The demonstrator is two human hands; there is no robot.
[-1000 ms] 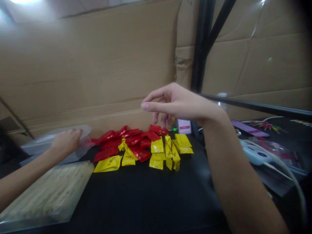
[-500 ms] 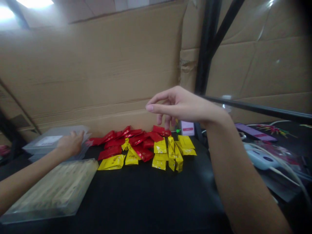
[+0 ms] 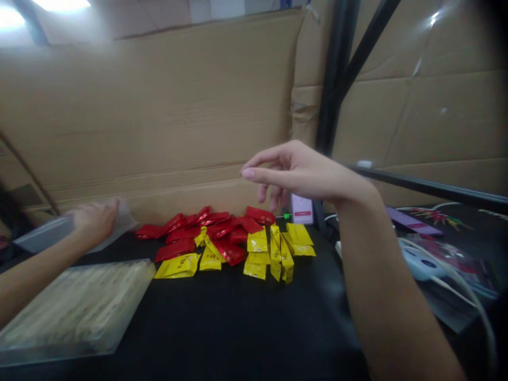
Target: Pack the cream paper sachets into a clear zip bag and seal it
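Observation:
My left hand (image 3: 94,218) is at the far left, blurred by motion. Its fingers lie over the far edge of a translucent plastic box (image 3: 43,233) and appear closed on it, though the grip is partly hidden. Nearer to me lies another clear plastic box (image 3: 81,304) with rows of pale packets in it. My right hand (image 3: 283,172) hangs in the air, fingers loosely bent and apart, holding nothing. Below and behind it, red packets (image 3: 228,227) lie in a loose heap, with yellow packets (image 3: 281,251) in front of them.
A cardboard wall (image 3: 174,116) stands behind the black table (image 3: 222,328). A dark metal post (image 3: 331,106) rises at the right back, near a lit phone (image 3: 302,209). Further right are a purple phone (image 3: 413,219), a pale blue device (image 3: 423,260) and white cables.
My left hand has moved left, and the translucent box under it has shifted the same way. My right hand stays almost still. The view has shifted slightly.

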